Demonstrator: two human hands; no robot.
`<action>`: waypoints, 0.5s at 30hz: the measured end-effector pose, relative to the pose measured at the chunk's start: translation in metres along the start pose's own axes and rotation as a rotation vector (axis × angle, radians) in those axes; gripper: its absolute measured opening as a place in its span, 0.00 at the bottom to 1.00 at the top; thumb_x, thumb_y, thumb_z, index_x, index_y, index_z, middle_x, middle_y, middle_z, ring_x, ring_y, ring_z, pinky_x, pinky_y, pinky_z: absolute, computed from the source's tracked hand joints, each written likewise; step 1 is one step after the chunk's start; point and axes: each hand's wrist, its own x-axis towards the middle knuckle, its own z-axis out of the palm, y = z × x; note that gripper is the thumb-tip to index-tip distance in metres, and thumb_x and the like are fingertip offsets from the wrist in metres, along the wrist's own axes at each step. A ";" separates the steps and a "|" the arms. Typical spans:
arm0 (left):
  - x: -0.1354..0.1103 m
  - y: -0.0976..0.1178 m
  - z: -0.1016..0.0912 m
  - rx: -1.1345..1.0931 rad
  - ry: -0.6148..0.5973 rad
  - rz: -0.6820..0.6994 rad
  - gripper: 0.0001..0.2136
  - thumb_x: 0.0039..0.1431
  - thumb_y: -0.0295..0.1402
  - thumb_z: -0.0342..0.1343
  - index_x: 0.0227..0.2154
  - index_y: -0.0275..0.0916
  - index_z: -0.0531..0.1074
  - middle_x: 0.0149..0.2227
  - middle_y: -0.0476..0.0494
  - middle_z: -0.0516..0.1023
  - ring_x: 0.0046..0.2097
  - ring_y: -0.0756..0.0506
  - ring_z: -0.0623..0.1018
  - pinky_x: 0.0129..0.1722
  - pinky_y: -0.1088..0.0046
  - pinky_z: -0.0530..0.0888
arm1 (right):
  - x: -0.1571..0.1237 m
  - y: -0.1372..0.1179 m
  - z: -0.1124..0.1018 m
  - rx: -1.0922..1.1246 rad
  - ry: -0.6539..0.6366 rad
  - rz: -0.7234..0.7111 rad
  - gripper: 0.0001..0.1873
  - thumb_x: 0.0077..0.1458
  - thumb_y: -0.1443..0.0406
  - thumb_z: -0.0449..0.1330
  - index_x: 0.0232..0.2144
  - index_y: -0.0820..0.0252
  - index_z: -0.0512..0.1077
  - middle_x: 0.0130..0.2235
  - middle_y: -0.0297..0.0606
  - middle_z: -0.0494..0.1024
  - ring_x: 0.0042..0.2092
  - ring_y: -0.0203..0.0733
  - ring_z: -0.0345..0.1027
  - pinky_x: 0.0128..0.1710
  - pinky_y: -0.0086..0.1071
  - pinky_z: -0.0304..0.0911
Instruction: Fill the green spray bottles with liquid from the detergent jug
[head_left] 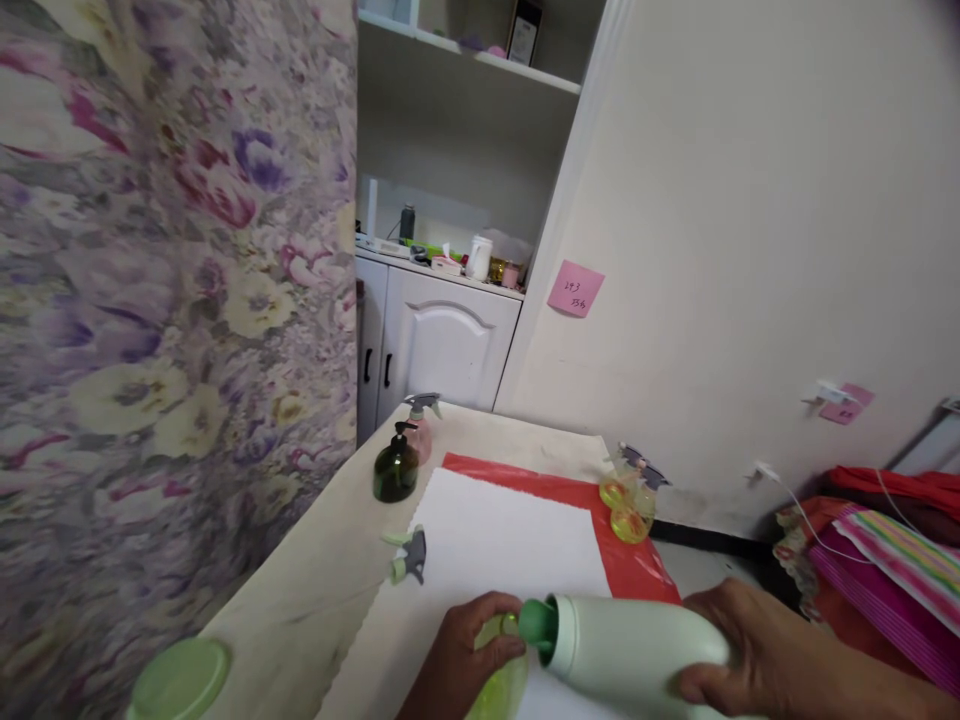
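My right hand (757, 650) grips a pale green plastic bottle (637, 655) lying tipped on its side, its darker green neck (536, 625) pointing left. That neck meets the mouth of a small yellow-green translucent bottle (499, 685), which my left hand (465, 650) wraps around at the bottom of the view. Both sit over a white sheet (502, 545) laid on a red mat (630, 565) on a cream table (315, 600). A loose spray-trigger head (409, 555) lies on the table just left of the sheet.
A dark green pump bottle (396, 465) and a pink spray bottle (422, 420) stand at the table's back left. Two yellow spray bottles (630, 500) stand at the back right. A green lid (180, 680) lies front left. A floral curtain (150, 300) hangs left; a white cabinet (439, 340) stands behind.
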 end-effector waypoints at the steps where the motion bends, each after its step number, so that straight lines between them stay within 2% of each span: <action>1: 0.000 0.000 0.000 0.004 0.002 -0.004 0.10 0.47 0.29 0.59 0.34 0.41 0.78 0.35 0.48 0.82 0.41 0.42 0.77 0.45 0.71 0.69 | 0.000 -0.001 -0.001 -0.010 -0.005 -0.008 0.12 0.43 0.56 0.64 0.24 0.59 0.74 0.21 0.28 0.73 0.23 0.32 0.62 0.19 0.25 0.48; 15: -0.003 0.002 0.001 -0.001 0.041 -0.047 0.12 0.44 0.27 0.60 0.35 0.42 0.80 0.37 0.48 0.83 0.43 0.41 0.78 0.47 0.71 0.70 | -0.002 -0.011 -0.006 -0.105 0.011 -0.021 0.13 0.43 0.55 0.63 0.23 0.59 0.73 0.22 0.30 0.74 0.23 0.33 0.64 0.20 0.26 0.48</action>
